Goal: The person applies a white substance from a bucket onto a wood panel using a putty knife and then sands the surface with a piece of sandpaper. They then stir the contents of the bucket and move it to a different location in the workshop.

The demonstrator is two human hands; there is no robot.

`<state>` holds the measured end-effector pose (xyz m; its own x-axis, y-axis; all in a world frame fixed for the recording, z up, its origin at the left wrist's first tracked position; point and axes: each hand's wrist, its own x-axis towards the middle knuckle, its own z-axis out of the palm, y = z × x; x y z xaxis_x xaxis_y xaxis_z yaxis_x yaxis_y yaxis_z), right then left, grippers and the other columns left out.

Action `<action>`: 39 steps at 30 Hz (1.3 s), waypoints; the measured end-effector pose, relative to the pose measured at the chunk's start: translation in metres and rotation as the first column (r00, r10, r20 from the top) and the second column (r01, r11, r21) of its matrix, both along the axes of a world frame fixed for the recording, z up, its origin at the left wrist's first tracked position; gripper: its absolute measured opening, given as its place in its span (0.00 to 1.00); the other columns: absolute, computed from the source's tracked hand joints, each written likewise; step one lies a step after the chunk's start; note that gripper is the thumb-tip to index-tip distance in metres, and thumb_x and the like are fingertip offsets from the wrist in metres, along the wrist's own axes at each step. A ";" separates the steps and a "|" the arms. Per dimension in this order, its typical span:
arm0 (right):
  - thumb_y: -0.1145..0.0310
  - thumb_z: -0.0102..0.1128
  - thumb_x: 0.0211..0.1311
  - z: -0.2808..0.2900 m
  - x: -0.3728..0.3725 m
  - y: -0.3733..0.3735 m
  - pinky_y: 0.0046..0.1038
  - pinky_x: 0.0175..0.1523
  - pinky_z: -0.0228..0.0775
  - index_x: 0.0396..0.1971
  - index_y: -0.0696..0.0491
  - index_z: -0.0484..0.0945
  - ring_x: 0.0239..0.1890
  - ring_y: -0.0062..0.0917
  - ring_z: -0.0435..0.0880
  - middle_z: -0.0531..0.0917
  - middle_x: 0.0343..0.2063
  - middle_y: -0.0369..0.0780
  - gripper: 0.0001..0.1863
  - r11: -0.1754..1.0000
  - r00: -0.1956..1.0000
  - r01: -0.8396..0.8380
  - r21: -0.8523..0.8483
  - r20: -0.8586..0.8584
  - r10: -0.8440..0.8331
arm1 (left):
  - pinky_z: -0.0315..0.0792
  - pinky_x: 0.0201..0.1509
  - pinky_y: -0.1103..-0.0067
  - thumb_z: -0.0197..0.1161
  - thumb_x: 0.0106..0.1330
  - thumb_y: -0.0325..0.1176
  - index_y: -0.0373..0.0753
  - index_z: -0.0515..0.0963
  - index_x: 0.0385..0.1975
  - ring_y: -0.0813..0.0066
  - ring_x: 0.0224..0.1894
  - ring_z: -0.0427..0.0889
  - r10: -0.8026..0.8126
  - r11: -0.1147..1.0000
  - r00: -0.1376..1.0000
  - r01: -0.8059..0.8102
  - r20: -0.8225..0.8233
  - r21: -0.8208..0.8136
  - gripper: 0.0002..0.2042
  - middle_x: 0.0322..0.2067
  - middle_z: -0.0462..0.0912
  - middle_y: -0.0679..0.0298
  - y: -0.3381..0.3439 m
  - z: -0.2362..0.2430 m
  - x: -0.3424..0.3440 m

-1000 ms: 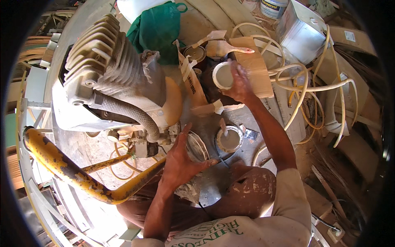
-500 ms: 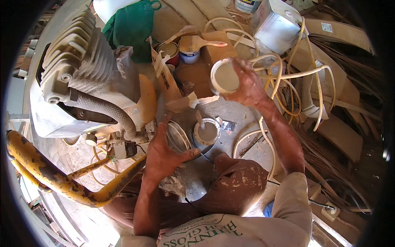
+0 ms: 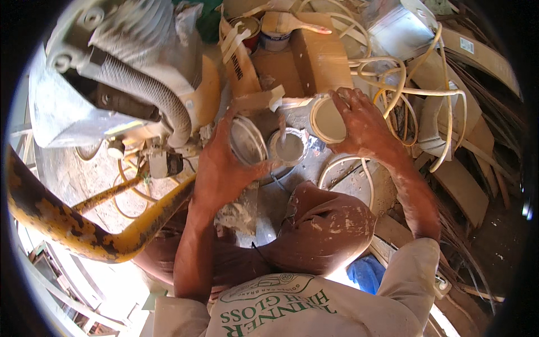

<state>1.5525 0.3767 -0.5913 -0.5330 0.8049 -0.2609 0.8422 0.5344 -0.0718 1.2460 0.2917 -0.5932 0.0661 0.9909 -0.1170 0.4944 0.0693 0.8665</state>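
My left hand (image 3: 219, 163) is curled round the side of an open round container (image 3: 248, 140), its thumb along the near rim. What that container holds is hard to make out. On the right, my right hand (image 3: 365, 123) grips an open tin (image 3: 329, 120) from its right side; the tin looks pale inside. Between the two hands stands a smaller tin (image 3: 288, 147) with greyish contents and a flat stick (image 3: 282, 123) upright in it.
Beyond the hands lies an open cardboard box (image 3: 323, 56) with paint tins and a paintbrush (image 3: 292, 23). A dusty ribbed machine (image 3: 140, 50) with a yellow tubular handle (image 3: 112, 247) fills the left. Coiled cream hose (image 3: 404, 90) and a silvery square can (image 3: 401, 31) are at right.
My right hand has brought its tin nearer to me, down beside the stick tin. My left hand keeps its hold on the round container. The whole view has shifted slightly.
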 end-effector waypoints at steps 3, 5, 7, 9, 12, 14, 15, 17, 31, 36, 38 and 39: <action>0.49 0.84 0.39 -0.006 -0.013 -0.014 0.43 0.74 0.62 0.67 0.66 0.66 0.68 0.49 0.70 0.73 0.62 0.56 0.58 0.990 0.980 -0.141 -0.014 0.139 0.141 | 0.74 0.65 0.61 0.85 0.46 0.41 0.28 0.61 0.71 0.43 0.62 0.79 0.017 0.998 0.997 -0.012 -0.080 0.068 0.53 0.59 0.79 0.40 0.003 -0.003 -0.003; 0.50 0.84 0.38 -0.005 -0.022 -0.019 0.41 0.71 0.65 0.64 0.66 0.71 0.64 0.46 0.73 0.76 0.58 0.54 0.54 0.969 0.946 -0.239 -0.058 0.211 0.246 | 0.72 0.67 0.60 0.84 0.46 0.43 0.28 0.60 0.72 0.42 0.64 0.77 0.020 0.999 0.996 -0.017 -0.085 0.027 0.54 0.61 0.77 0.40 0.003 -0.003 -0.005; 0.50 0.85 0.37 -0.009 -0.029 -0.021 0.39 0.69 0.66 0.57 0.66 0.76 0.61 0.44 0.74 0.77 0.55 0.52 0.48 0.953 0.933 -0.286 -0.094 0.200 0.300 | 0.71 0.69 0.60 0.85 0.46 0.43 0.28 0.60 0.72 0.42 0.65 0.76 0.016 1.000 0.993 -0.014 -0.115 0.024 0.54 0.63 0.75 0.39 0.003 -0.008 -0.006; 0.51 0.85 0.36 -0.012 -0.035 -0.022 0.39 0.67 0.67 0.51 0.65 0.81 0.59 0.42 0.75 0.78 0.53 0.51 0.43 0.934 0.913 -0.338 -0.113 0.202 0.355 | 0.70 0.70 0.60 0.85 0.46 0.44 0.28 0.60 0.72 0.42 0.66 0.75 0.010 1.000 0.997 -0.009 -0.072 0.014 0.55 0.64 0.73 0.39 0.003 -0.007 -0.007; 0.53 0.85 0.34 -0.013 -0.044 -0.023 0.39 0.67 0.68 0.44 0.64 0.85 0.59 0.42 0.75 0.79 0.51 0.50 0.37 0.903 0.875 -0.412 -0.117 0.224 0.429 | 0.69 0.71 0.61 0.85 0.45 0.44 0.27 0.59 0.72 0.42 0.67 0.74 0.015 1.000 0.998 -0.015 -0.057 -0.010 0.55 0.65 0.72 0.39 0.003 -0.007 -0.007; 0.54 0.85 0.34 -0.013 -0.052 -0.023 0.39 0.68 0.68 0.42 0.64 0.86 0.61 0.43 0.75 0.80 0.51 0.51 0.36 0.887 0.850 -0.443 -0.126 0.255 0.461 | 0.69 0.71 0.62 0.85 0.45 0.45 0.27 0.59 0.72 0.42 0.67 0.74 0.019 1.000 0.999 -0.020 -0.033 -0.018 0.56 0.65 0.72 0.39 0.003 -0.008 -0.008; 0.54 0.84 0.34 -0.012 -0.056 -0.023 0.39 0.68 0.68 0.41 0.64 0.86 0.61 0.44 0.75 0.80 0.51 0.51 0.35 0.887 0.849 -0.440 -0.140 0.258 0.461 | 0.69 0.71 0.62 0.85 0.45 0.45 0.27 0.59 0.72 0.42 0.67 0.74 0.020 1.000 1.000 -0.020 -0.006 -0.015 0.56 0.65 0.72 0.38 0.002 -0.010 -0.008; 0.55 0.84 0.33 -0.009 -0.064 -0.024 0.39 0.69 0.68 0.41 0.64 0.87 0.63 0.45 0.75 0.80 0.52 0.53 0.34 0.889 0.848 -0.428 -0.165 0.267 0.458 | 0.70 0.70 0.62 0.85 0.45 0.46 0.27 0.59 0.72 0.42 0.67 0.74 0.024 0.999 1.000 -0.023 0.005 -0.022 0.57 0.65 0.72 0.38 0.002 -0.009 -0.009; 0.48 0.82 0.34 -0.002 -0.101 -0.027 0.36 0.63 0.69 0.37 0.58 0.90 0.59 0.40 0.75 0.83 0.49 0.48 0.32 0.833 0.673 -0.475 -0.283 0.493 0.551 | 0.74 0.66 0.64 0.88 0.42 0.46 0.30 0.63 0.71 0.51 0.61 0.81 0.066 0.995 0.996 -0.061 -0.052 0.084 0.56 0.58 0.81 0.42 -0.002 -0.013 -0.010; 0.48 0.82 0.35 0.000 -0.108 -0.026 0.34 0.63 0.69 0.38 0.54 0.91 0.59 0.38 0.75 0.85 0.48 0.46 0.30 0.819 0.626 -0.484 -0.306 0.533 0.569 | 0.74 0.66 0.63 0.87 0.42 0.48 0.29 0.62 0.71 0.50 0.62 0.81 0.060 0.995 0.998 -0.059 -0.017 0.078 0.57 0.58 0.81 0.42 -0.001 -0.012 -0.010; 0.55 0.82 0.38 0.005 -0.113 -0.024 0.36 0.64 0.68 0.37 0.53 0.92 0.59 0.40 0.78 0.86 0.46 0.49 0.25 0.815 0.626 -0.462 -0.350 0.521 0.580 | 0.74 0.66 0.63 0.87 0.42 0.48 0.30 0.62 0.72 0.49 0.62 0.81 0.059 0.994 0.998 -0.057 -0.019 0.090 0.57 0.58 0.81 0.42 -0.001 -0.012 -0.010; 0.55 0.81 0.39 0.004 -0.112 -0.024 0.36 0.65 0.68 0.37 0.53 0.92 0.59 0.40 0.78 0.86 0.46 0.49 0.24 0.817 0.627 -0.466 -0.340 0.525 0.576 | 0.74 0.66 0.63 0.87 0.42 0.48 0.30 0.62 0.72 0.49 0.62 0.81 0.059 0.994 0.998 -0.057 -0.018 0.094 0.57 0.58 0.81 0.42 -0.001 -0.012 -0.010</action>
